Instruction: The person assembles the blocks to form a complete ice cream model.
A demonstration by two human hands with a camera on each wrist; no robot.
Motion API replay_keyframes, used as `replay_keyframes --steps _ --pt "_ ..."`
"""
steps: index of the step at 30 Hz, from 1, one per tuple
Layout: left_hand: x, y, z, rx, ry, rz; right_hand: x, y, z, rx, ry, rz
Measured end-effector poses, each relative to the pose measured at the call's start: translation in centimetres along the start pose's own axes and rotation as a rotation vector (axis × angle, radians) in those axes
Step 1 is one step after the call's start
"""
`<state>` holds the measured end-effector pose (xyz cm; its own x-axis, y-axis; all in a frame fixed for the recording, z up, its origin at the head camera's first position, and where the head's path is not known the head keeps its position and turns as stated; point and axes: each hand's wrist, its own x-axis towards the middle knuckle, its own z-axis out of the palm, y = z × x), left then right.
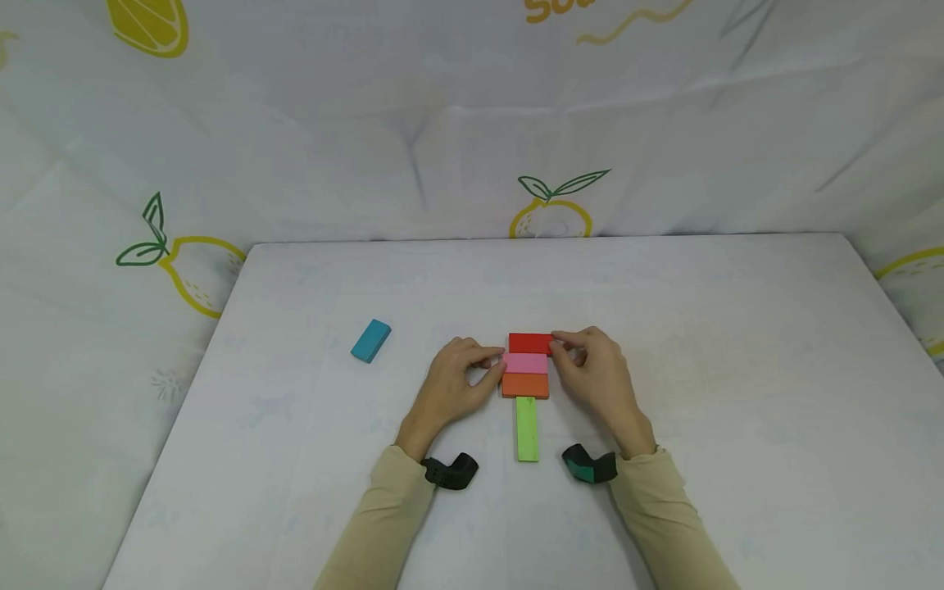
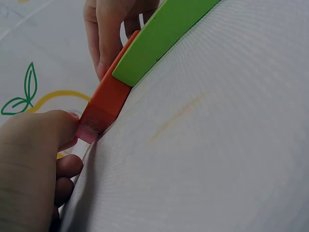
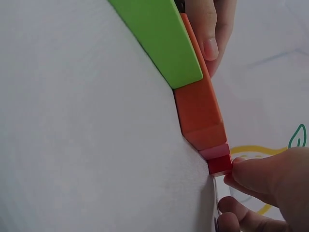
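Tabletop (image 1: pixel 737 369): red block (image 1: pixel 528 342) apparently against hand (image 1: pixel 599 373)

Beyond the orange block (image 1: pixel 525 385), the right hand (image 1: pixel 596 373) is partly hiding the right end of the red block (image 1: pixel 529 342); far beyond, the top edge is cropping orange lettering (image 1: pixel 539 10). Nearer than the orange block, both sleeves (image 1: pixel 378 516) are running off below. Adjoining it, the lime-green block (image 2: pixel 166 41) is overrunning the left wrist view's top edge.

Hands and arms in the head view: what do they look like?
The left hand and right hand are ungloved. The sleeves are plain beige. A black, angled device sits near each cuff; the right one shows a green patch.
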<state>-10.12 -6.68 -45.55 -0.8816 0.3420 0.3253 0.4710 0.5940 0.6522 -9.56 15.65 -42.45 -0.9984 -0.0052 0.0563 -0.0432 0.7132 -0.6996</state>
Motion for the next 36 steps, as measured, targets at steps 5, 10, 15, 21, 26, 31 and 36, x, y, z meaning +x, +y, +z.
replay_keyframes --steps 5,10,15,21,26,31,36 --pt "-0.02 -0.07 0.06 0.005 -0.005 -0.006 -0.09 -0.32 0.16 -0.022 -0.002 0.008" --pt "0.00 -0.18 0.10 0.008 -0.004 0.001 -0.10 -0.45 0.33 -0.046 0.002 0.005" --pt "-0.05 -0.18 0.06 0.017 -0.004 0.004 -0.10 -0.52 0.48 -0.055 0.002 0.010" --pt "-0.12 -0.20 0.05 0.016 -0.006 0.004 -0.16 -0.61 0.59 -0.060 -0.001 0.030" --pt "-0.10 -0.19 0.03 0.014 -0.003 0.010 -0.22 -0.67 0.63 -0.065 0.005 0.031" --pt "-0.03 -0.21 0.06 0.016 -0.003 0.015 -0.21 -0.62 0.66 -0.070 0.013 0.024" --pt "0.02 -0.21 0.10 0.016 0.003 0.025 -0.18 -0.58 0.63 -0.070 0.014 0.022"
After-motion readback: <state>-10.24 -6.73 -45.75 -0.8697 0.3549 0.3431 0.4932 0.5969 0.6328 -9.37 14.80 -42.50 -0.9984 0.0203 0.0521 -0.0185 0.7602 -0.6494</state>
